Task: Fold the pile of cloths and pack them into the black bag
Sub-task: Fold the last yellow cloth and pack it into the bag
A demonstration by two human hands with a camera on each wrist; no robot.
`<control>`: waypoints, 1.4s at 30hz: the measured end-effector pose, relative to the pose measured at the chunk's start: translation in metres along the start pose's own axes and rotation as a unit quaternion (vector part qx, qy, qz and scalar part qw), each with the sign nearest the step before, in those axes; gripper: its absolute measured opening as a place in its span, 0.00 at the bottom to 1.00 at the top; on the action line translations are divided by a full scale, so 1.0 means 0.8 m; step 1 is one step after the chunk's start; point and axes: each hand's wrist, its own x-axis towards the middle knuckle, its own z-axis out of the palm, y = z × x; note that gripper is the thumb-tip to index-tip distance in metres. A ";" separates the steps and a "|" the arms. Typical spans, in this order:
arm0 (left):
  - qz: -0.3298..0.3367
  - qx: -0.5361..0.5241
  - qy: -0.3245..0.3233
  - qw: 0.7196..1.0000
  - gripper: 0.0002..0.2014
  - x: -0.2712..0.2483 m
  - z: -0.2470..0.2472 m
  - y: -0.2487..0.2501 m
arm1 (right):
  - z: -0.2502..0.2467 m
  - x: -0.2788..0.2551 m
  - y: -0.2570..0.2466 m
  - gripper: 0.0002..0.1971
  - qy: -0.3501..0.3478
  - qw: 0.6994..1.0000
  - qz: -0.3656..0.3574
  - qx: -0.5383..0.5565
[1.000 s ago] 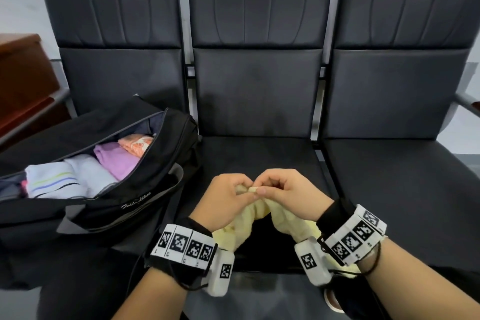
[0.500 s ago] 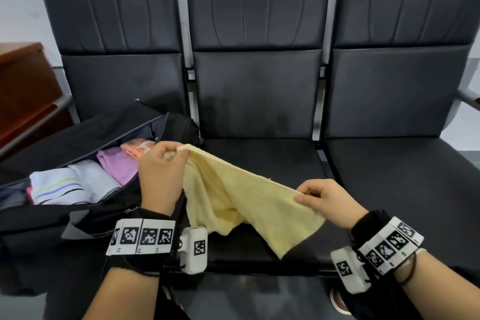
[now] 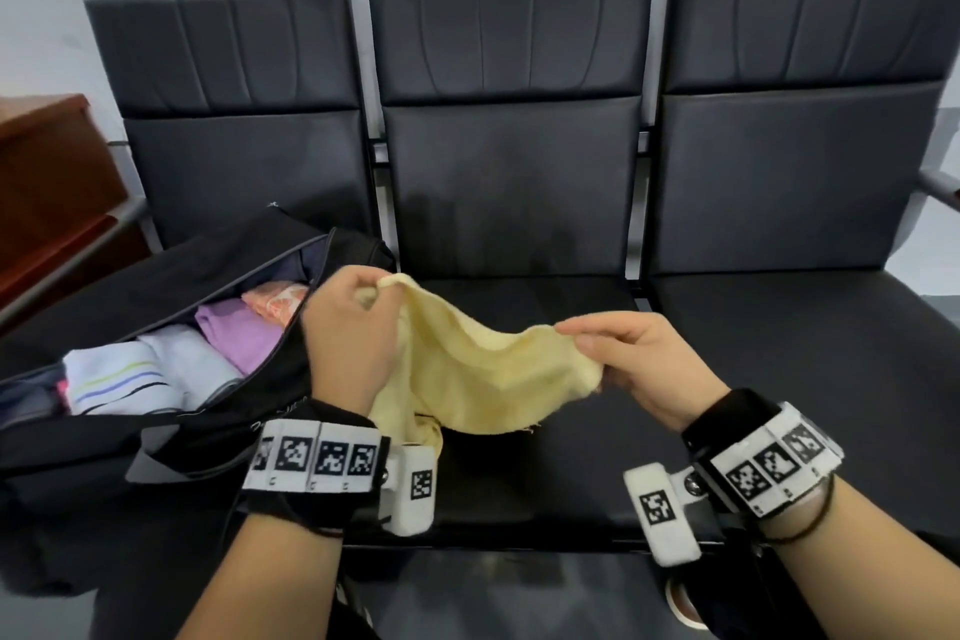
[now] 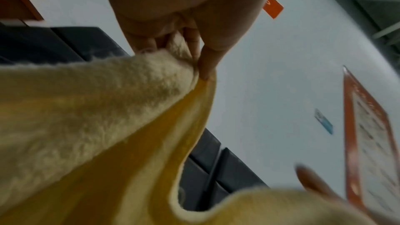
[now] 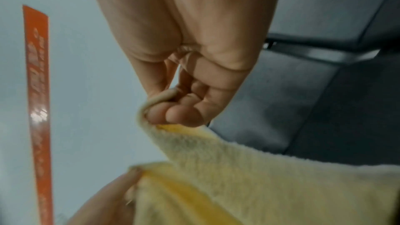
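Observation:
A pale yellow cloth (image 3: 483,369) hangs in the air over the middle seat, stretched between both hands. My left hand (image 3: 348,327) pinches one corner at the upper left, right by the bag's open edge; the left wrist view shows the fingers (image 4: 194,47) curled on the yellow cloth (image 4: 97,117). My right hand (image 3: 618,359) pinches the opposite edge, lower and to the right; its fingertips (image 5: 173,110) clamp the yellow cloth (image 5: 249,168). The black bag (image 3: 171,437) lies open on the left seat with several folded cloths (image 3: 171,369) inside.
Three black padded seats (image 3: 779,353) stand in a row against a grey wall. A brown wooden cabinet (image 3: 47,182) is at the far left. A metal armrest (image 3: 940,187) juts out at the right edge.
The hands, together on the bunched cloth a second ago, have parted and spread it out. The left hand has gone up and left toward the bag; the right hand has risen slightly.

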 end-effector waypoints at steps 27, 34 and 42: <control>0.087 -0.030 -0.312 0.945 0.14 -0.060 0.021 0.013 | 0.078 0.024 -0.005 0.05 0.042 0.968 -0.089 -0.232; 0.112 0.005 -0.333 0.936 0.12 -0.065 0.019 0.014 | 0.083 0.017 0.005 0.04 0.059 0.976 -0.079 -0.196; 0.165 0.070 -0.242 0.954 0.10 -0.066 0.021 0.013 | 0.081 0.015 0.008 0.03 -0.009 0.959 -0.072 -0.276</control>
